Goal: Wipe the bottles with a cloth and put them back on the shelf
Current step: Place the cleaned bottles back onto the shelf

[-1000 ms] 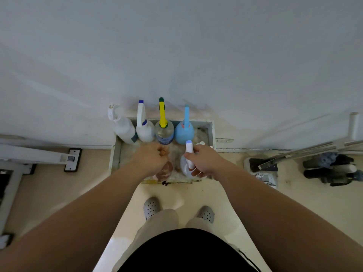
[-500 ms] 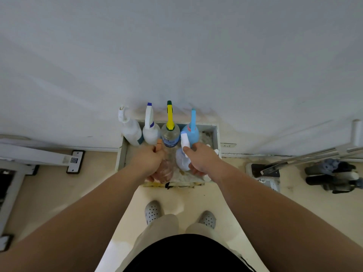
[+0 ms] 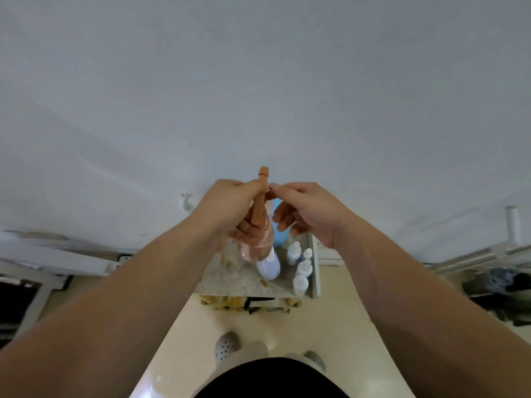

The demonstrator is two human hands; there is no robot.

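Note:
My left hand (image 3: 227, 208) grips a clear pinkish bottle (image 3: 258, 239) by its orange spray neck (image 3: 260, 196) and holds it above the shelf top (image 3: 227, 280). The fingers of my right hand (image 3: 310, 214) are loosely curled, and its index fingertip touches the orange neck; nothing shows inside that hand. A white bottle (image 3: 268, 268) stands on the shelf just under the lifted one. Behind it a blue bottle (image 3: 279, 237) is partly hidden, and a white spray nozzle (image 3: 184, 198) peeks out at the left. No cloth is visible.
Three small white bottles (image 3: 301, 268) stand along the shelf's right rim (image 3: 315, 268). The shelf stands against a white wall. A white frame (image 3: 51, 259) lies at the left and a metal rack (image 3: 494, 251) at the right. My shoes (image 3: 227, 346) are on the cream floor below.
My left hand has lifted the orange-necked bottle up off the shelf. My right hand has let go of the white bottle and risen to the orange neck.

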